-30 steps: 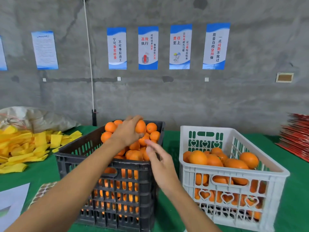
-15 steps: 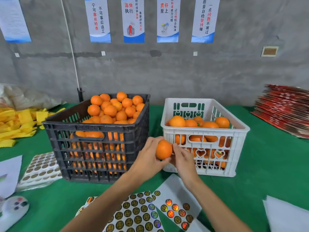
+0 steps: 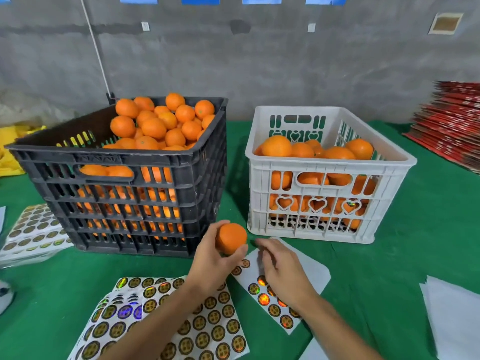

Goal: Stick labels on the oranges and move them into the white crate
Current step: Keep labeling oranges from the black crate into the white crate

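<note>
My left hand (image 3: pixel 211 263) grips one orange (image 3: pixel 231 238) in front of the two crates, low over the green table. My right hand (image 3: pixel 279 266) hovers with fingers curled down over a partly used label sheet (image 3: pixel 309 274); its fingertips are blurred and I cannot tell if they pinch a label. A black crate (image 3: pixel 124 157) heaped with oranges stands at the left. To its right stands the white crate (image 3: pixel 330 165), holding several oranges. A fuller sheet of round gold labels (image 3: pixel 207 331) lies under my left forearm.
More label sheets (image 3: pixel 33 229) lie stacked at the left of the black crate. Yellow material (image 3: pixel 10 152) is piled at the far left, red flat-packed cartons (image 3: pixel 452 131) at the far right. White paper (image 3: pixel 457 315) lies at the near right on the green table (image 3: pixel 402 250).
My left hand took an orange from the black crate and brought it down in front of the crates. My right hand dropped from the orange to the label sheet. The view tilted downward.
</note>
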